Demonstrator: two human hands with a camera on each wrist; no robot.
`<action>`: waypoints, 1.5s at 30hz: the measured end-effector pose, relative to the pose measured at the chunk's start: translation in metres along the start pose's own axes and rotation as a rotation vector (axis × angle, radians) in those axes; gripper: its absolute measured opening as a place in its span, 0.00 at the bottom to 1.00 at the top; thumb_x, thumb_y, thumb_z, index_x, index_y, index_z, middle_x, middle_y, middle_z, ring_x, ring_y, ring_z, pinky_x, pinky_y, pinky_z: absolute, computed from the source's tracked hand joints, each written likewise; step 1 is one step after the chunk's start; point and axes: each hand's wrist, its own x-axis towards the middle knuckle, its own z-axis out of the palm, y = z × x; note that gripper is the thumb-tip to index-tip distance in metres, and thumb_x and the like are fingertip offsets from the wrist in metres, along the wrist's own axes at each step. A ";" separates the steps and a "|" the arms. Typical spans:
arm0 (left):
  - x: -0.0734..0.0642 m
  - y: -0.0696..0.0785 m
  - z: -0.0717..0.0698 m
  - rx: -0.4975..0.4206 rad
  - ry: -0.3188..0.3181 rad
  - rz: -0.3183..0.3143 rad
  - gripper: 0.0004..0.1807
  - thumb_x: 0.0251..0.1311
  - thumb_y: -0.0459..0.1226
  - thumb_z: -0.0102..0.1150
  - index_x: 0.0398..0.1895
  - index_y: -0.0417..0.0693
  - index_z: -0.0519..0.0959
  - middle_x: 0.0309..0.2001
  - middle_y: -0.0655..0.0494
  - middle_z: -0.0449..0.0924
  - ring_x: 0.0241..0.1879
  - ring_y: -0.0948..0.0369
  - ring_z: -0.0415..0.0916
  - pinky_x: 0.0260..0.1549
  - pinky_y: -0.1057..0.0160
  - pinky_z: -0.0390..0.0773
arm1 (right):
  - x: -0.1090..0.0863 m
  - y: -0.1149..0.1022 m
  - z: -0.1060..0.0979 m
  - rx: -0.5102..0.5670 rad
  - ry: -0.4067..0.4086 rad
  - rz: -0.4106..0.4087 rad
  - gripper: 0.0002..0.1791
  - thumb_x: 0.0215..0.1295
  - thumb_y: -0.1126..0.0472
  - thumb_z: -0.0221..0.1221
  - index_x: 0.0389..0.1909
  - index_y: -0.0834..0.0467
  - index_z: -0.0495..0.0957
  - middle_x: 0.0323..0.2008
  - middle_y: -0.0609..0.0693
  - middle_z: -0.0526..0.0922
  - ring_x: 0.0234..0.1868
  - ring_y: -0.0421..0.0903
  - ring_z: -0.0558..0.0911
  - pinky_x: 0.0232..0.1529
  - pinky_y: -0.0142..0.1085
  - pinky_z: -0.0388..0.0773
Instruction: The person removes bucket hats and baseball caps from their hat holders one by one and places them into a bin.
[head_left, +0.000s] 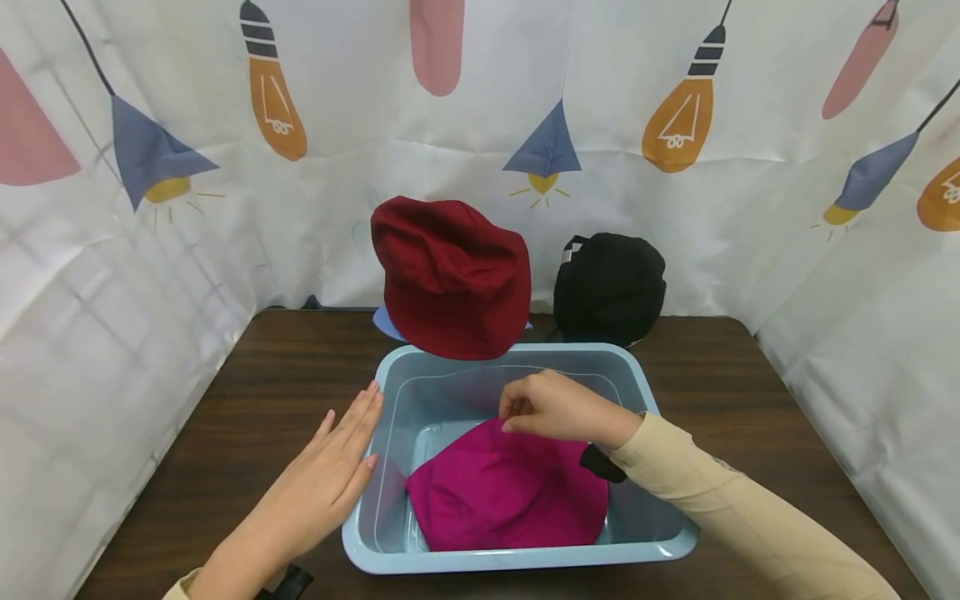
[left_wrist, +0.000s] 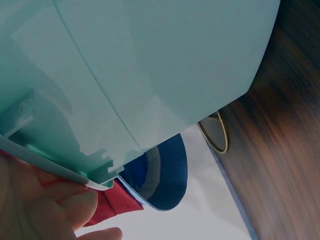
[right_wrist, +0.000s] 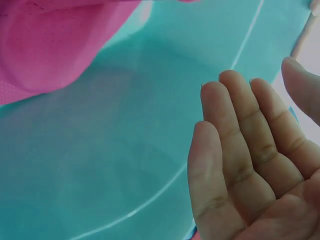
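Observation:
A magenta cloth hat (head_left: 510, 492) lies in the light blue plastic basin (head_left: 517, 560). Over the hat is my right hand (head_left: 558, 408), its fingers loosely bent. In the right wrist view the fingers (right_wrist: 240, 135) hold nothing and stand apart from the pink hat (right_wrist: 45, 45). My left hand (head_left: 326, 475) is at the basin's left rim with its fingers straight. From the left wrist, the left hand (left_wrist: 45, 205) appears against the rim's outer side.
Behind the basin sits a dark red bucket hat (head_left: 453, 279) atop a blue hat (head_left: 386, 323), largely hidden in the head view. A black cap (head_left: 611, 287) is to its right. All stand on a dark wooden table (head_left: 262, 400) before a patterned white curtain (head_left: 337, 225).

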 end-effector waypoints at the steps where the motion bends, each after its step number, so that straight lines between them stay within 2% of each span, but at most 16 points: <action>1: 0.000 0.000 0.000 -0.002 -0.002 -0.003 0.36 0.69 0.41 0.48 0.75 0.41 0.49 0.75 0.48 0.46 0.73 0.50 0.45 0.68 0.45 0.45 | -0.001 -0.001 -0.001 0.002 0.002 -0.002 0.04 0.57 0.65 0.66 0.32 0.60 0.82 0.27 0.41 0.82 0.27 0.34 0.79 0.33 0.28 0.78; 18: -0.002 0.000 0.000 0.017 0.021 0.018 0.36 0.69 0.41 0.49 0.75 0.42 0.48 0.75 0.49 0.46 0.73 0.53 0.44 0.69 0.50 0.42 | -0.021 0.001 -0.026 0.068 0.169 0.013 0.04 0.59 0.66 0.65 0.35 0.58 0.82 0.30 0.43 0.83 0.31 0.36 0.81 0.36 0.32 0.79; 25: -0.002 -0.001 0.001 0.023 0.034 0.025 0.36 0.69 0.40 0.49 0.75 0.42 0.48 0.75 0.49 0.46 0.73 0.54 0.43 0.69 0.53 0.40 | -0.029 0.004 -0.037 0.037 0.235 0.038 0.05 0.58 0.66 0.65 0.36 0.59 0.82 0.32 0.43 0.83 0.33 0.38 0.81 0.38 0.35 0.80; 33: -0.001 0.000 0.002 0.017 0.023 0.021 0.36 0.69 0.41 0.48 0.75 0.42 0.47 0.75 0.48 0.46 0.73 0.53 0.43 0.69 0.51 0.41 | -0.041 0.004 -0.051 0.011 0.362 0.080 0.04 0.59 0.65 0.65 0.34 0.56 0.82 0.31 0.41 0.82 0.33 0.37 0.80 0.38 0.36 0.78; 38: -0.001 0.000 0.002 0.021 0.038 0.025 0.36 0.68 0.40 0.49 0.75 0.41 0.49 0.74 0.48 0.48 0.73 0.53 0.44 0.70 0.56 0.38 | -0.047 0.007 -0.058 0.011 0.416 0.085 0.03 0.60 0.66 0.64 0.34 0.56 0.82 0.31 0.42 0.82 0.33 0.39 0.80 0.38 0.38 0.78; 45: -0.001 -0.001 0.001 0.001 0.014 0.010 0.36 0.69 0.41 0.49 0.75 0.42 0.48 0.74 0.48 0.47 0.73 0.53 0.43 0.69 0.51 0.41 | -0.055 0.011 -0.064 -0.008 0.457 0.097 0.03 0.60 0.66 0.64 0.35 0.56 0.82 0.30 0.44 0.82 0.30 0.39 0.80 0.35 0.34 0.77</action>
